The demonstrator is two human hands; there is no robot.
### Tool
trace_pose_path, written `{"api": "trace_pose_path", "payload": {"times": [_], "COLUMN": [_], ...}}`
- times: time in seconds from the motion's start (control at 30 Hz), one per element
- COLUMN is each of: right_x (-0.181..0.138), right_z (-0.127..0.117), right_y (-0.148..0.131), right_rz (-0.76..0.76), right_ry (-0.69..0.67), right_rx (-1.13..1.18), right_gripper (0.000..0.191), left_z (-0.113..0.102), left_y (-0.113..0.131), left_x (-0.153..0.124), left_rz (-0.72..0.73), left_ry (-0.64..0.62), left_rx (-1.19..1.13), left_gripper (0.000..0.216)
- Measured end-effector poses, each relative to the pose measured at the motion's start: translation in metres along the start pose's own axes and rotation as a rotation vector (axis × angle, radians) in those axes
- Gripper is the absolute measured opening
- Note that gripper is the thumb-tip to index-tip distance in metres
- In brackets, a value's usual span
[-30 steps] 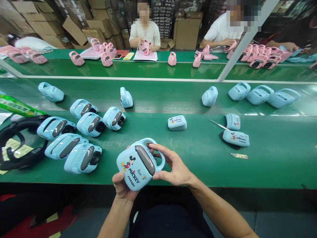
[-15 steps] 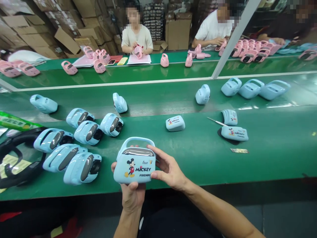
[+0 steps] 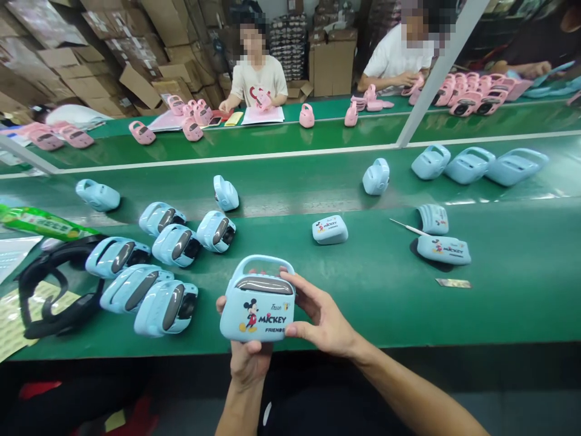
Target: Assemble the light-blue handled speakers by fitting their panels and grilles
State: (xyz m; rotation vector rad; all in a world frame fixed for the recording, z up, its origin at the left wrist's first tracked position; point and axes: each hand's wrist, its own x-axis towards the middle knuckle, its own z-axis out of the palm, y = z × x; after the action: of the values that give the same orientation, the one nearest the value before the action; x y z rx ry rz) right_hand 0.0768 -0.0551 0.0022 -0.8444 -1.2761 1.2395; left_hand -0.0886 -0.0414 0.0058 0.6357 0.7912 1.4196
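A light-blue handled plastic device (image 3: 258, 312) with a printed mouse figure and "MICKEY FRIENDS" faces me above the bench's front edge. It is upright, with a loop handle and a dark glossy strip on top. My left hand (image 3: 249, 360) grips it from below, thumb at the bottom edge and some fingers hidden behind. At its right side, my right hand (image 3: 324, 318) holds it between thumb and fingers. To the left stand several similar blue devices (image 3: 166, 309) with dark strips; black round ends show on some.
Printed blue shell pieces (image 3: 330, 230) lie on the green bench (image 3: 354, 290), with a thin white-handled tool (image 3: 411, 227) and a small strip (image 3: 454, 283) at right. A black cable-like band (image 3: 31, 303) and green packet (image 3: 45, 223) lie left. Co-workers (image 3: 258, 79) handle pink pieces opposite.
The view has shifted, so most things sit slightly further right. Both hands keep hold of the blue device. The co-worker opposite has moved one hand out to the side.
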Motion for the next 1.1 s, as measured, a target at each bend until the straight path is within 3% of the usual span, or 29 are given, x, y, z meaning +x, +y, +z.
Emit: {"api": "trace_pose_path", "payload": {"times": [0.1,0.17,0.3,0.47,0.73,0.9,1.1], "right_x": [0.007,0.016,0.034,0.042,0.05,0.053,0.054], "right_z": [-0.019,-0.029,-0.038,-0.037,-0.044,-0.047,-0.053], "right_y": [-0.01,-0.017,-0.021,-0.008,0.009,0.003,-0.007], "right_rz": [-0.194,-0.314,-0.306,-0.185,-0.107,-0.092,-0.016], "right_ry": [-0.074,-0.239,-0.535,-0.52,-0.47,-0.52,-0.534], "right_rx": [-0.475,-0.711,-0.922,-0.945,-0.787,-0.705,-0.69], "right_gripper": [0.105,0.109,0.105,0.1,0.101,0.1,0.097], "left_z": [-0.007,-0.009,-0.004,0.005,0.004,0.005,-0.006], "left_y": [0.001,-0.002,-0.01,-0.01,-0.019,-0.024,-0.032], "left_x": [0.01,0.018,0.034,0.044,0.052,0.05,0.051], "left_rz": [-0.138,-0.244,-0.355,-0.392,-0.43,-0.4,-0.377], "left_ry": [0.044,0.036,0.007,0.033,0.075,0.127,0.052], "left_rx": [0.061,0.105,0.179,0.275,0.283,0.262,0.248], "left_gripper": [0.085,0.086,0.085,0.086,0.089,0.089,0.088]}}
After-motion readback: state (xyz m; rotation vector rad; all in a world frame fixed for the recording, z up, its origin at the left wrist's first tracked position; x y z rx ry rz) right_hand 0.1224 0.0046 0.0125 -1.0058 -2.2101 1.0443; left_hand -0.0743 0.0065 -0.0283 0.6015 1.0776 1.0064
